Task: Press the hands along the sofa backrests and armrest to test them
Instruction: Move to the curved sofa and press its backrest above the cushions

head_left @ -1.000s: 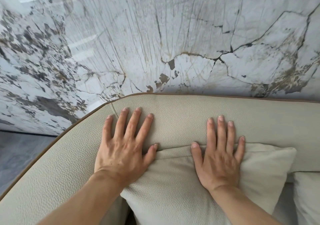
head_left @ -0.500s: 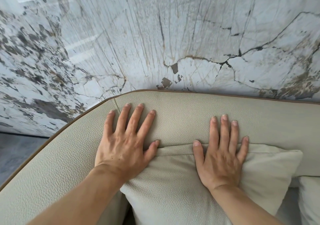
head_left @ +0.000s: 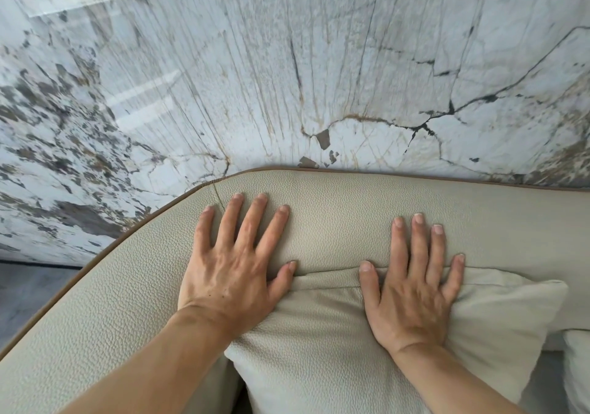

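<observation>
A beige leather sofa backrest [head_left: 351, 209] with brown piping curves across the view and bends down into the armrest [head_left: 95, 302] at the left. My left hand [head_left: 233, 270] lies flat with fingers spread at the corner where backrest and armrest meet. My right hand [head_left: 412, 292] lies flat, palm on a beige cushion [head_left: 313, 343] leaning against the backrest, its fingertips reaching onto the backrest. Neither hand holds anything.
A glossy white marble wall [head_left: 287, 78] with dark veins stands directly behind the sofa. Grey floor [head_left: 22, 289] shows at the left beyond the armrest. The edge of a second pale cushion [head_left: 578, 372] shows at the lower right.
Both hands stay flat in nearly the same places. The view has shifted slightly, so the sofa edge and hands sit a little higher and further right in the frame.
</observation>
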The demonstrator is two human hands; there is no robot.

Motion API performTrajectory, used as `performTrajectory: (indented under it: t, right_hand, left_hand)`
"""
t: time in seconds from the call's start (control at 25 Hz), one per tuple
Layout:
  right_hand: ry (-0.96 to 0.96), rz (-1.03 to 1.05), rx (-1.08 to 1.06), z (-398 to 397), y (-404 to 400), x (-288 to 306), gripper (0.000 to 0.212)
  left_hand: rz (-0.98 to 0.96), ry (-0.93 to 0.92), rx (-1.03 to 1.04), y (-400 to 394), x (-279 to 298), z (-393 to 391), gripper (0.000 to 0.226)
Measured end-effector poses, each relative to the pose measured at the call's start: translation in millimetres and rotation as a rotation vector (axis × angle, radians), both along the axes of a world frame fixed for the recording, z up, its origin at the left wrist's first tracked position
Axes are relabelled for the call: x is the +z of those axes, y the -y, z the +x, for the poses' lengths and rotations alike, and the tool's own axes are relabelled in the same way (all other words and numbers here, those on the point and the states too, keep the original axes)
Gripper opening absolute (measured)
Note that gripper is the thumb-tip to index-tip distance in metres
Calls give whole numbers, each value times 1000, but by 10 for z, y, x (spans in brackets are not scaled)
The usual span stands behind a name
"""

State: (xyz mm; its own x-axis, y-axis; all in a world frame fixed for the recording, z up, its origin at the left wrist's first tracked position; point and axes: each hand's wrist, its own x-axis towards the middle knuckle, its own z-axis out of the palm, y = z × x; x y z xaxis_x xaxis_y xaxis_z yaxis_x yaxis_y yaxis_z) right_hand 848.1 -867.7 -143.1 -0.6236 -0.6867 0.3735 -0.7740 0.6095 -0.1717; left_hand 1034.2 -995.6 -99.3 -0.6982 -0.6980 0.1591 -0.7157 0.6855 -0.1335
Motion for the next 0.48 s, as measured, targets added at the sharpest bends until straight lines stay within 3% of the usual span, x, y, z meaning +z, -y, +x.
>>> performTrajectory:
  t: [0.28, 0.48]
  right_hand:
    - [58, 163, 19, 18, -106, 212, 74]
    - [200, 299, 90, 104, -359, 556, 72]
  left_hand:
    - [74, -27, -17, -19, 50, 42, 70]
    - [253, -169, 1, -111, 184, 185, 69]
